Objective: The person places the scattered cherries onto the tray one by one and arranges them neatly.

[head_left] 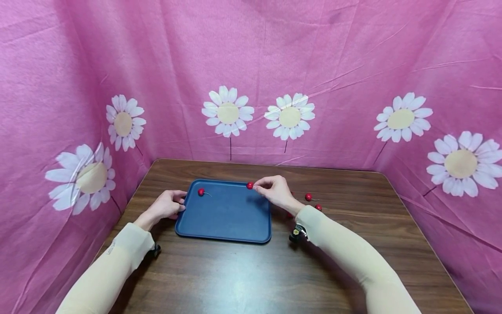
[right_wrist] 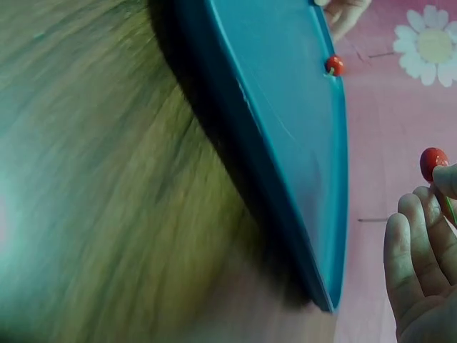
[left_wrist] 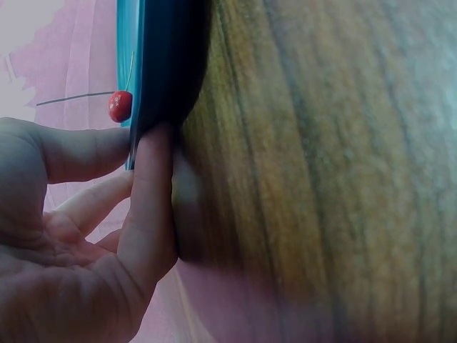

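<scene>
A dark blue tray [head_left: 227, 216] lies on the wooden table. My left hand [head_left: 166, 206] grips its left rim, thumb above and a finger underneath in the left wrist view. On the tray, near its far left corner, lies a red cherry [head_left: 201, 192] with a thin stem. My right hand [head_left: 278, 192] is over the tray's far right part, pinching a second cherry [head_left: 249, 186] by its stem between thumb and fingertips. That held cherry [right_wrist: 433, 163] hangs apart from the tray in the right wrist view, where the other fingers are extended.
To the right of the tray, a loose cherry [head_left: 308, 197] and another cherry [head_left: 319, 207] lie on the table [head_left: 235, 279]. More red cherries are partly hidden behind my right wrist. A pink curtain [head_left: 251, 52] with daisies surrounds the back and sides.
</scene>
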### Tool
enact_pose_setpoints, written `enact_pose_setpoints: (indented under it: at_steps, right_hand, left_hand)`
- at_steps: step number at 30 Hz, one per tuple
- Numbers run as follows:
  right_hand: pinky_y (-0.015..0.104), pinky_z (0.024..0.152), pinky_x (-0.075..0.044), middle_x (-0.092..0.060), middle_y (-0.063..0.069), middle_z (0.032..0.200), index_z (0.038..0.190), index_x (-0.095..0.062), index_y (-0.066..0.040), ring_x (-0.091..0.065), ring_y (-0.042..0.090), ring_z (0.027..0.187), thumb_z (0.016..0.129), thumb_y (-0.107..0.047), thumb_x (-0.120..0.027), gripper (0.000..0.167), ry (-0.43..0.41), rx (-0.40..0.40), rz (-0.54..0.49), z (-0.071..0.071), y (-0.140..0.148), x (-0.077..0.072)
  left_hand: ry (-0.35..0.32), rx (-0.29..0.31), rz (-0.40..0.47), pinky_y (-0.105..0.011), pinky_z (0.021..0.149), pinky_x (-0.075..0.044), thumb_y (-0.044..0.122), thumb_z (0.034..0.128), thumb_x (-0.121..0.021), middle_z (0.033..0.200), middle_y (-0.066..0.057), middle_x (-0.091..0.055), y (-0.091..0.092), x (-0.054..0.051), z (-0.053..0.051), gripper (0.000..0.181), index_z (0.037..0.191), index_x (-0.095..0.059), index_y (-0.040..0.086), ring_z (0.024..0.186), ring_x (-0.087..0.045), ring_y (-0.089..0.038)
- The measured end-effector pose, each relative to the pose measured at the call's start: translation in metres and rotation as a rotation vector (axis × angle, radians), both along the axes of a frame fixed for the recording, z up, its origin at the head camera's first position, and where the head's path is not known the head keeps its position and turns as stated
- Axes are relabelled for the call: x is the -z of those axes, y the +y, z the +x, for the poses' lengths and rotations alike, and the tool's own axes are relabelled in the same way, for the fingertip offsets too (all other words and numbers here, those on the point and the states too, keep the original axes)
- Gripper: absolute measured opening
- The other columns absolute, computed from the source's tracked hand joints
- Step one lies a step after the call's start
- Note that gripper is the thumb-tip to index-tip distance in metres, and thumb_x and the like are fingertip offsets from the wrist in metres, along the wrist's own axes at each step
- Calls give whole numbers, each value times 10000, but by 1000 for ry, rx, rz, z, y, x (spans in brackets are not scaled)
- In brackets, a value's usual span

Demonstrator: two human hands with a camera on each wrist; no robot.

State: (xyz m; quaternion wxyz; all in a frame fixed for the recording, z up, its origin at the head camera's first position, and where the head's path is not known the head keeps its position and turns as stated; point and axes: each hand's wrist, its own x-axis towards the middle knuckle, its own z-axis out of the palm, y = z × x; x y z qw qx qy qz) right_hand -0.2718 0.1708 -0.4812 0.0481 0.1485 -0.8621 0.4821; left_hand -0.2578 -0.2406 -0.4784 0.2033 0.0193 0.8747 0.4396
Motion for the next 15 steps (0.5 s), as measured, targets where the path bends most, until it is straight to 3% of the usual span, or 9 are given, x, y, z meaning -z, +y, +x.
enact_pose_setpoints:
  at_steps: [15]
  right_hand:
    - [210,656,-554,-860,62,917,986,-910,-131,-659,33,663,980,-165,-862,59,-29,-74,56,-12,-49,19]
  left_hand:
    - [-17,-11,-8,-476,877,-709,-15,1034,-685,1282,-240,-653,1,-1,0,629,1634,-504,-61,1081,-687,-271]
